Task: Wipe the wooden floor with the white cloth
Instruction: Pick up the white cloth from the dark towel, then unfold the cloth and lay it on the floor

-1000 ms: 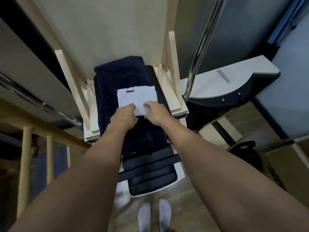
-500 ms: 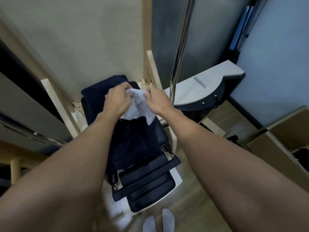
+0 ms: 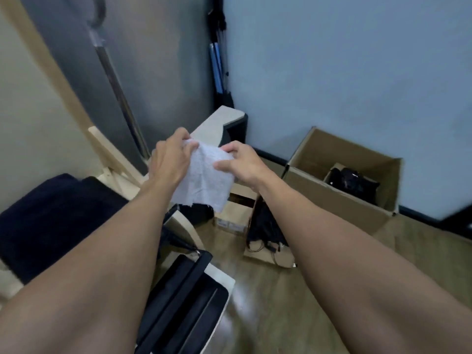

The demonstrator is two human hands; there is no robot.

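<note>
While both hands pinch the cloth [image 3: 204,177] up in the air, left hand [image 3: 171,159] and right hand [image 3: 240,162] gripping its top edge, wiping hasn't begun; next it must come down to the floor [image 3: 293,302], probably steering between the box [image 3: 342,180] and chair [image 3: 58,215].

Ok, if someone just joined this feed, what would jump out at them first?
The white cloth, held up mid-frame between the left hand and the right hand, well above the wooden floor. Next, the open cardboard box against the blue wall at right, with something black inside.
</note>
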